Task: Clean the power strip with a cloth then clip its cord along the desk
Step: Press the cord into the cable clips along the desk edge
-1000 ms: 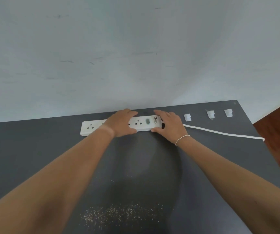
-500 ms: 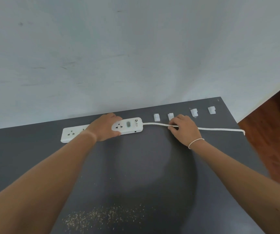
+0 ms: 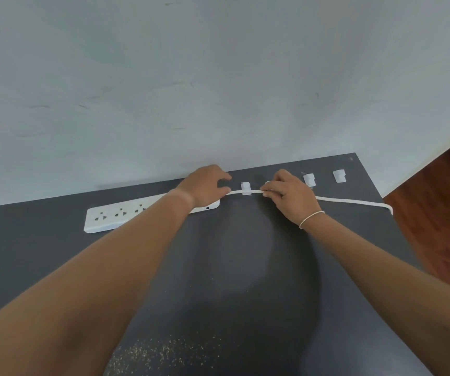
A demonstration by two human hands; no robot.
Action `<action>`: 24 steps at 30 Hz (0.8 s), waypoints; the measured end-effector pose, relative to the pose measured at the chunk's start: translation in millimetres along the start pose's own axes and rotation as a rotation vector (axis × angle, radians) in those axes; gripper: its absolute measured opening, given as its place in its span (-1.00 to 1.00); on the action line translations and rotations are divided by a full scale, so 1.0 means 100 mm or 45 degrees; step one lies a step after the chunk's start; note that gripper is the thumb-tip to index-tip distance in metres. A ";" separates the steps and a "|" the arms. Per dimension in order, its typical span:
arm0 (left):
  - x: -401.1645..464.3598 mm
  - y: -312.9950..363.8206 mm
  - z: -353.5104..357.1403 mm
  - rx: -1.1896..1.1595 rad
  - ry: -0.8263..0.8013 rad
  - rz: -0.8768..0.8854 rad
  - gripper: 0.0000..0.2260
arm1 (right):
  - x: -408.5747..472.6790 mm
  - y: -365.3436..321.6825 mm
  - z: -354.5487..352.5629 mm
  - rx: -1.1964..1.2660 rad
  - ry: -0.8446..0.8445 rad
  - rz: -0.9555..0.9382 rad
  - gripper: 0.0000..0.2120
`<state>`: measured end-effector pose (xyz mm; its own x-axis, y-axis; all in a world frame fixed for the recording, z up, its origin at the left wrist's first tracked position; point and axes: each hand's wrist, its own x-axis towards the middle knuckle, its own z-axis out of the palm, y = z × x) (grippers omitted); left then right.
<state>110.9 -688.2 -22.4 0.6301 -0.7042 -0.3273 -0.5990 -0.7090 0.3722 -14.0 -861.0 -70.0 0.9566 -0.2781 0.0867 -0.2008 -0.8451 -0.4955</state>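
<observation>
Illumination is soft, even and moderately bright, with no hard highlights or glare on the wall. The matte desk carries a broad diffuse sheen at centre — ringed by a darker, soft-edged shadow that reaches the near edge. Shadows under the forearms are faint. Wide-angle distortion is evident: the desk's far edge bows and the forearms swell towards the lower corners. Focus is adequate at centre — fine detail is slightly soft and smeared throughout, as from compression.
</observation>
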 end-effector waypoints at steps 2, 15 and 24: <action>0.12 0.10 0.05 -0.003 -0.038 0.024 -0.70 | 0.02 0.01 -0.02 -0.005 -0.013 -0.024 -0.84; 0.39 0.18 0.14 -0.236 -0.056 -0.004 -0.82 | 0.16 0.02 -0.06 -0.074 -0.124 -0.115 -0.82; 0.37 0.23 0.13 -0.083 -0.058 0.075 -0.81 | 0.22 0.02 -0.07 -0.094 -0.168 -0.114 -0.81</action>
<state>113.7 -731.2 -37.6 0.5708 -0.7466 -0.3417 -0.6000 -0.6634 0.4471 4.7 -872.0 -62.9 0.9898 -0.1418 0.0114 -0.1235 -0.8965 -0.4254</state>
